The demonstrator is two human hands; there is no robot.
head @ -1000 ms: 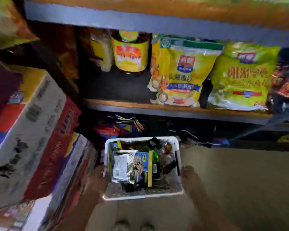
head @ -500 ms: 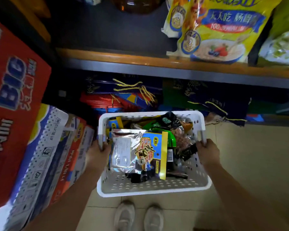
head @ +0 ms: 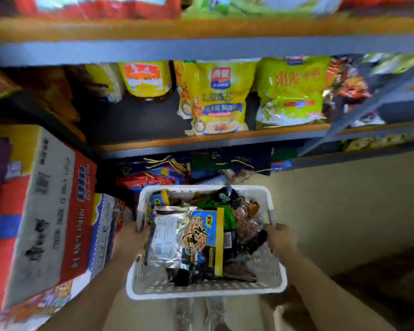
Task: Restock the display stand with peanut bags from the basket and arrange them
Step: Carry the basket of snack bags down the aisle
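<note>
I've got both hands on the white basket [head: 206,289], left hand [head: 129,237] and right hand [head: 279,238] gripping its side rims, and the slippery, crinkly foil peanut bag [head: 189,240] lying on top wants pinching by an edge.

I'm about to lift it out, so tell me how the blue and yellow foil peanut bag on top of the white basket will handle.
The blue and yellow foil peanut bag will probably flex rather than stay stiff: its silver foil looks creased. The glossy film may be slippery. It lies loosely atop other packets in the white plastic basket, so it should lift freely.
</note>
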